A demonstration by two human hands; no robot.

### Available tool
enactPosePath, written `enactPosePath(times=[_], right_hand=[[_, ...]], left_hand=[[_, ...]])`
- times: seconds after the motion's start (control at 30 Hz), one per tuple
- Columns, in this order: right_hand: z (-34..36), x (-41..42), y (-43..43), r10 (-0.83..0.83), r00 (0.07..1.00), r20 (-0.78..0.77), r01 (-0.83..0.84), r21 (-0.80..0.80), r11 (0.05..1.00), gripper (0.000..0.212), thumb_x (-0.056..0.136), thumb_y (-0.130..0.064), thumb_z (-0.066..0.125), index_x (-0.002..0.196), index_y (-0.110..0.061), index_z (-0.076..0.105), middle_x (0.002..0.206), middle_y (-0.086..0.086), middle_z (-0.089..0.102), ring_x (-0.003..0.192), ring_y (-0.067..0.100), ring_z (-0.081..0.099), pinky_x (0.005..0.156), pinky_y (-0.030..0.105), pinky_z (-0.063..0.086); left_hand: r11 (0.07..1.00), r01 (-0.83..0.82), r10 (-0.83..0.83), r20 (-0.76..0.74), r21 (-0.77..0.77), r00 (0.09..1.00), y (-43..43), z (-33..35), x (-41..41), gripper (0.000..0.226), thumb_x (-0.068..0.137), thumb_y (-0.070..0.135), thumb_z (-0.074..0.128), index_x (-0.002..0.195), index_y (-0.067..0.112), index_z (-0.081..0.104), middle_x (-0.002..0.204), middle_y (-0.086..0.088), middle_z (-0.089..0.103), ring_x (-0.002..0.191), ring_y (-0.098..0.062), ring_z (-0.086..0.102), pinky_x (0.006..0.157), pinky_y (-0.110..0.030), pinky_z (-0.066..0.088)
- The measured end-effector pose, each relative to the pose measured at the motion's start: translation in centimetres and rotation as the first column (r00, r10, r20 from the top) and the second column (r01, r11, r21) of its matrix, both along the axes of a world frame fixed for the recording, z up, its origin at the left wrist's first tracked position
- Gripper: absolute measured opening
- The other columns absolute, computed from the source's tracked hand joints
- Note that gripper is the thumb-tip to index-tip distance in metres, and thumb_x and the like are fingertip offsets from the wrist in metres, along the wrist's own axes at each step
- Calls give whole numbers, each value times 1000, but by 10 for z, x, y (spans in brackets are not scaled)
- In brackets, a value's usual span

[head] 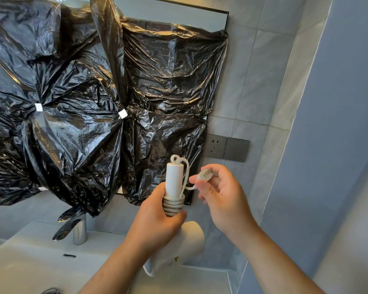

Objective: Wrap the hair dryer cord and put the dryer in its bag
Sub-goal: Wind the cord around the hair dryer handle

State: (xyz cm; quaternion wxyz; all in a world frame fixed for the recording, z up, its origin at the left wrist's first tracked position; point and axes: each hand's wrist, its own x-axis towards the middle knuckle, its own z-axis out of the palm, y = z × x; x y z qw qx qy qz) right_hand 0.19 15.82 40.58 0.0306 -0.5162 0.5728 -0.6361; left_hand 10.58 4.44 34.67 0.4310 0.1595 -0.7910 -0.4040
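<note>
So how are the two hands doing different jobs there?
The left hand wraps fully around the hair dryer's handle, over the coiled cord, holding the dryer upside down. The right hand is looser, pinching only the plug between its fingertips, out to the side. The left hand sits lower and closer to the sink; the right is nearer the wall socket. Both are bare and joined by the same white cord.
</note>
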Motion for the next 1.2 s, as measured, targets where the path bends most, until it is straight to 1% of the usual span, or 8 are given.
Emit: enactPosePath(times=[0.2, 0.43, 0.6, 0.73, 0.87, 1.0, 1.1, 1.2], right_hand=[[-3, -7, -5, -154, 970, -190, 170, 70, 983, 11, 96, -35, 49, 98, -35, 60, 73, -8, 64, 65, 0, 54, 65, 17, 42], [-10, -16, -15, -97, 993, 67, 85, 159, 984, 46, 87, -45, 50, 129, -30, 59, 67, -7, 61, 71, 12, 56, 85, 54, 54], [-13, -12, -15, -46, 999, 11, 44, 176, 983, 46, 91, -42, 43, 136, -33, 53, 77, -5, 59, 73, 9, 51, 73, 32, 46], [-12, -12, -15, 9, 996, 94, -30, 226, 974, 48, 95, -36, 41, 143, -29, 44, 97, -9, 59, 81, 1, 51, 81, 25, 41], [-11, -14, -17, 88, 975, 207, -139, 248, 959, 77, 76, -51, 47, 147, -22, 36, 113, -7, 43, 96, 1, 42, 94, 29, 32], [-12, -9, -21, -129, 991, 29, 116, 283, 952, 67, 77, -50, 44, 138, -22, 48, 110, -3, 64, 106, 10, 56, 101, 40, 46], [-11, -4, -22, -221, 973, -71, 233, 272, 934, 47, 82, -35, 35, 119, -17, 58, 97, 0, 64, 89, 10, 52, 85, 34, 45], [-11, -1, -23, -332, 919, -211, 383, 282, 880, 53, 78, -29, 30, 118, -8, 56, 111, 16, 65, 87, 12, 42, 77, 31, 36]], left_hand=[[998, 56, -56, -21, 4, 998, 7, 5, 2, 33, 72, 17, 71, 95, 35, 57, 82, 13, 64, 68, -5, 57, 62, -18, 47], [978, 202, -197, -98, 49, 976, 15, 12, 9, 38, 70, 12, 68, 100, 34, 64, 84, 10, 69, 71, -5, 59, 67, -21, 50], [970, 242, -241, -79, 10, 967, 16, 18, 12, 41, 74, 2, 69, 105, 29, 66, 90, 17, 71, 76, 0, 63, 70, -13, 48], [975, 220, -220, -59, -8, 974, 15, 15, 12, 40, 72, 9, 69, 105, 32, 65, 91, 14, 71, 77, -3, 64, 70, -18, 51], [983, 173, -175, -32, -63, 984, 15, 13, 11, 40, 73, 14, 69, 107, 34, 63, 95, 14, 70, 85, -9, 65, 75, -27, 54], [985, 113, -113, 6, -132, 994, 14, 11, 8, 41, 74, 13, 69, 102, 42, 59, 90, 21, 66, 80, -4, 62, 68, -20, 47], [986, 86, -84, 20, -145, 996, 14, 9, 4, 37, 75, 18, 71, 103, 40, 58, 91, 18, 66, 83, -6, 63, 71, -28, 51], [988, 53, -53, 6, -146, 999, 17, 5, 0, 33, 77, 21, 71, 103, 37, 59, 92, 15, 66, 87, -6, 63, 73, -32, 53]])
